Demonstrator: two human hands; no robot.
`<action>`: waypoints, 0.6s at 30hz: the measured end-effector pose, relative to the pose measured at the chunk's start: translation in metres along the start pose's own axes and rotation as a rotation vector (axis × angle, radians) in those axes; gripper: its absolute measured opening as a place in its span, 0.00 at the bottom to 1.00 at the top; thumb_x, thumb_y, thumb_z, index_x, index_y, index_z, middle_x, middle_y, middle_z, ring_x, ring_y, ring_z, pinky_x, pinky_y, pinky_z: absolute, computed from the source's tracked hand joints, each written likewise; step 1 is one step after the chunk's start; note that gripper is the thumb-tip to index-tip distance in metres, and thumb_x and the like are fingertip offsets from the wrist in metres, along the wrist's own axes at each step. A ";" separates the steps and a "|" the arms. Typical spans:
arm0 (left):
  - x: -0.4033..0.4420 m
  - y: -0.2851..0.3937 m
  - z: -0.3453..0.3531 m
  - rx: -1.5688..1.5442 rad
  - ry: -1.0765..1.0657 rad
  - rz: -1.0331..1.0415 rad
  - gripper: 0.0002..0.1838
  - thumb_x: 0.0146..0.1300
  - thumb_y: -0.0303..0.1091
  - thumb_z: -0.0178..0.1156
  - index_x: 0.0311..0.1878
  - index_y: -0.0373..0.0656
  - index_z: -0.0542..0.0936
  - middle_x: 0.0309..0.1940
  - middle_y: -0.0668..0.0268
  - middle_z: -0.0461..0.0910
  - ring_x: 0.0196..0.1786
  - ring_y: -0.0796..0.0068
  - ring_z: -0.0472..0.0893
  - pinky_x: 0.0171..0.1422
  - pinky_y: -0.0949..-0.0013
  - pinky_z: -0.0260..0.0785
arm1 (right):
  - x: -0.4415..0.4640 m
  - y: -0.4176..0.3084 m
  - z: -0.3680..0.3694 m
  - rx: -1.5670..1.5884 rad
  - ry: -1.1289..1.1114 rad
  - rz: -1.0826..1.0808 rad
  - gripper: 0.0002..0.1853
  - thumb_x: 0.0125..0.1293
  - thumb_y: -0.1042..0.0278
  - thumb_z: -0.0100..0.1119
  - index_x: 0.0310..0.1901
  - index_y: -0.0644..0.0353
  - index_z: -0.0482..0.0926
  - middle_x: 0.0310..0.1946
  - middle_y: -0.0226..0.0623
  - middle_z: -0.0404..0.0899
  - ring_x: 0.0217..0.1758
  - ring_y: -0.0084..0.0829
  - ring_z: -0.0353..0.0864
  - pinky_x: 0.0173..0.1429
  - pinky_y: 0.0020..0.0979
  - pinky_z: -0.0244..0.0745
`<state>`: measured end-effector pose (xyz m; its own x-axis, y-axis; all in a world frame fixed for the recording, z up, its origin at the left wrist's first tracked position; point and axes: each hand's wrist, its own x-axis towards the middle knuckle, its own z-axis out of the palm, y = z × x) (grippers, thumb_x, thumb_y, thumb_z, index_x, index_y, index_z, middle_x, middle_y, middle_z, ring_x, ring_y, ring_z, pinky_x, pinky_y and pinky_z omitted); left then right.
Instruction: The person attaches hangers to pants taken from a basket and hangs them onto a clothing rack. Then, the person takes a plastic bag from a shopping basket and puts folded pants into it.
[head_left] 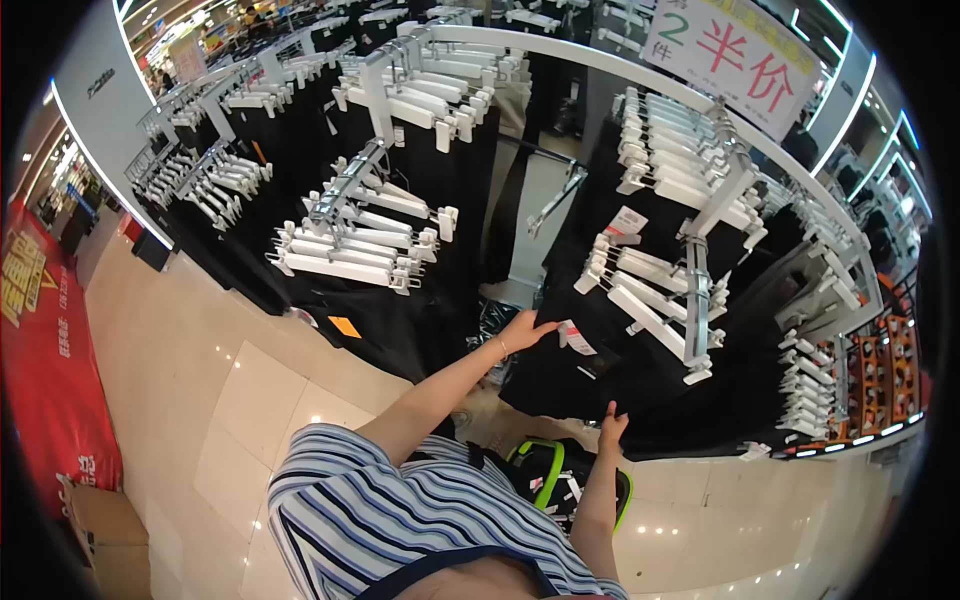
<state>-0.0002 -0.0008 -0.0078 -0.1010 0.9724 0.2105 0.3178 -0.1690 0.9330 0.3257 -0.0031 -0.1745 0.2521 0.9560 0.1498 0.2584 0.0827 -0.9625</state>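
Note:
My left hand is closed in a pinch on the edge of a black garment, right beside its white and red paper tag. Lower down and to the right, my right hand grips the lower part of the same black cloth, thumb on top. Whether the garment is trousers or a skirt I cannot tell. Above it, white clip hangers hang on a metal arm of the rack, with more black clothes beneath them.
Below my hands stands a black shopping basket with green handles. White hangers with black clothes fill the rack on the left. A price sign tops the rack. Far left are a red banner and a cardboard box.

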 end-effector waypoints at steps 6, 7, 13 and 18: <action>-0.022 -0.081 0.015 0.315 -0.094 -0.146 0.22 0.57 0.47 0.60 0.40 0.33 0.78 0.35 0.46 0.78 0.43 0.47 0.77 0.44 0.58 0.69 | -0.045 0.015 -0.022 -0.478 -0.030 0.156 0.17 0.62 0.64 0.58 0.25 0.71 0.70 0.19 0.45 0.72 0.24 0.28 0.68 0.31 0.36 0.65; -0.026 -0.089 0.017 0.376 -0.110 -0.175 0.22 0.57 0.47 0.60 0.40 0.33 0.78 0.35 0.46 0.79 0.42 0.47 0.77 0.44 0.59 0.69 | -0.054 0.020 -0.022 -0.366 0.011 0.091 0.19 0.61 0.64 0.59 0.22 0.70 0.67 0.16 0.47 0.69 0.22 0.30 0.64 0.30 0.39 0.63; -0.040 -0.088 0.029 0.507 -0.017 -0.249 0.22 0.59 0.49 0.57 0.31 0.34 0.75 0.31 0.43 0.76 0.40 0.42 0.75 0.40 0.54 0.68 | -0.117 0.074 -0.044 -0.155 -0.063 0.410 0.06 0.54 0.87 0.45 0.26 0.68 0.72 0.20 0.39 0.76 0.25 0.28 0.78 0.30 0.28 0.73; -0.039 -0.117 0.032 0.606 0.118 -0.288 0.14 0.60 0.40 0.53 0.36 0.37 0.76 0.31 0.47 0.77 0.41 0.44 0.76 0.42 0.53 0.67 | -0.190 0.085 -0.060 0.145 -0.069 0.809 0.12 0.59 0.79 0.40 0.41 0.63 0.74 0.35 0.40 0.80 0.32 0.32 0.80 0.34 0.29 0.73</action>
<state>-0.0032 -0.0135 -0.1348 -0.3519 0.9351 0.0410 0.7317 0.2475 0.6351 0.3561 -0.1949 -0.2714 0.2493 0.7505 -0.6121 -0.1029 -0.6079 -0.7873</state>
